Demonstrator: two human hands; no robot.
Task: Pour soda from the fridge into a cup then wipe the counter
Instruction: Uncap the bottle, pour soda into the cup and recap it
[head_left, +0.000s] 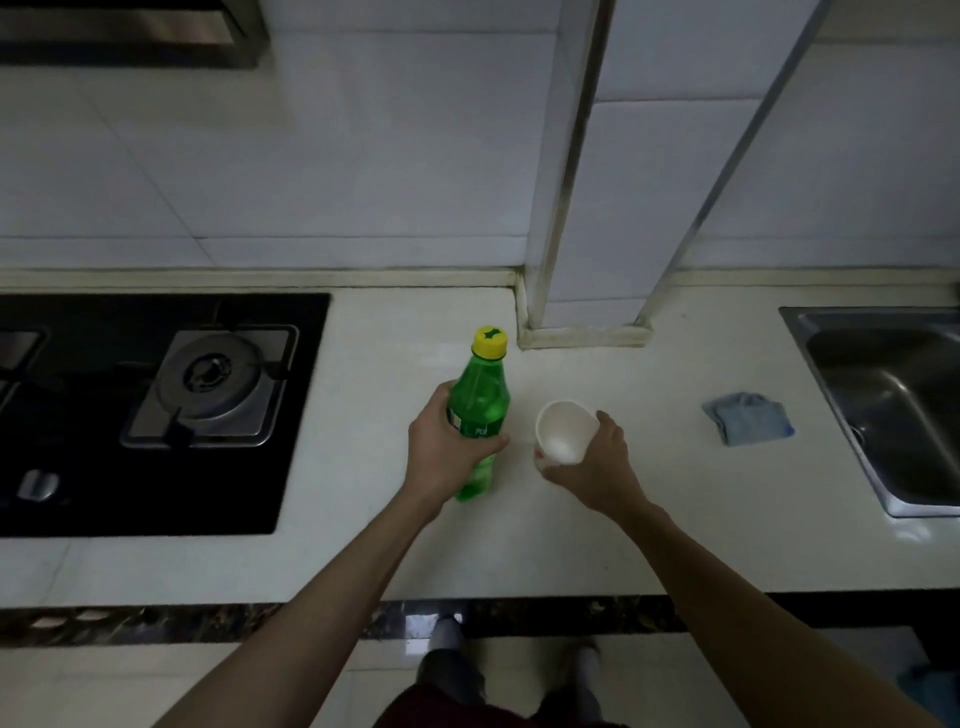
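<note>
Label mostly hidden as left hand grips the bottle; right hand holds the cup.

Dim kitchen, white tiled wall, black gas hob, steel sink

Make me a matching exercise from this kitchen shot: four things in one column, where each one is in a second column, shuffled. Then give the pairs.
Things:
1. bottle
2. cup
3. cloth
4. burner

Places:
A. held by the right hand
B. lying on the counter near the sink
C. gripped by the left hand
D. on the black stove

Pairs: 1-C, 2-A, 3-B, 4-D
</note>
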